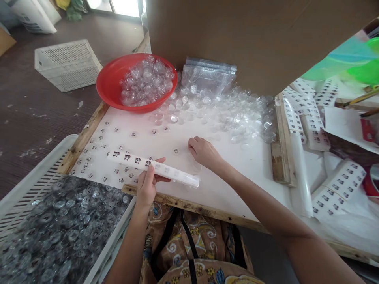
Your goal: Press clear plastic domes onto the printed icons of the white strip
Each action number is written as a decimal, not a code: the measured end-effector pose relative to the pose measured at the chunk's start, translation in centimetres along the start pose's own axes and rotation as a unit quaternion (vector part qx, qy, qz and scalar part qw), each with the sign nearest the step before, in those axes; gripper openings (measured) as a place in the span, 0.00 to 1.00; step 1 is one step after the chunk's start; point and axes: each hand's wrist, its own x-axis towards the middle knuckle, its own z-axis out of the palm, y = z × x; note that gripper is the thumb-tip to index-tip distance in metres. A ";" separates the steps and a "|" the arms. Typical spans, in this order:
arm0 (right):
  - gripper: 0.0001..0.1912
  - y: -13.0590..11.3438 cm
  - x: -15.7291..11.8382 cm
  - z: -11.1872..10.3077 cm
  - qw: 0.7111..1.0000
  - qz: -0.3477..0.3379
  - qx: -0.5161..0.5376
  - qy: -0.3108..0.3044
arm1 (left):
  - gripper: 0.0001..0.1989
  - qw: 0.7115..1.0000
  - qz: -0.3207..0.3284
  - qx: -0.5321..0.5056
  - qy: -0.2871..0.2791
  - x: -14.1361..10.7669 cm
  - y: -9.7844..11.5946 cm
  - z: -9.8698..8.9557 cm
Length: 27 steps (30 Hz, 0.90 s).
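Observation:
My left hand [148, 181] is closed round a long, narrow strip of panda stickers [137, 160], thumb on top. Several dark panda prints show on its left part; the right part looks bare and glossy. To the right, my right hand [205, 152] hovers low over or rests on the white board [237, 169], fingers curled in; whatever they hold, if anything, is hidden. A clear disc with a panda sticker [175, 151] lies just left of its fingertips. Clear round discs [237, 118] are heaped at the back, and several with panda prints lie at the left.
A red basin [111, 85] of clear pieces stands at the back left, beside clear plastic bags [207, 75]. A white crate [17, 197] full of discs sits at lower left. Wooden strips [192, 207] edge the board. Sticker sheets [340, 187] lie right. Cardboard [237, 35] rises behind.

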 end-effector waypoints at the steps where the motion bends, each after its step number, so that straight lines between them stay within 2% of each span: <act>1: 0.09 -0.1 0.0 -0.1 1.000 0.006 -0.001 -0.006 | 0.26 1.000 0.000 0.000 0.001 0.0 0.0 0.0; 10: 0.07 -0.9 -0.4 -1.0 0.996 0.069 0.050 -0.028 | 0.25 1.000 0.009 -0.004 -0.018 -0.2 0.4 0.3; 17: 0.05 0.3 0.6 -1.8 0.978 0.117 0.162 -0.063 | 0.23 1.000 0.013 -0.012 -0.020 -0.1 0.1 0.1; 27: 0.04 1.2 0.7 -2.4 0.962 0.112 0.236 -0.083 | 0.23 1.000 0.013 -0.017 -0.021 -0.2 0.2 0.2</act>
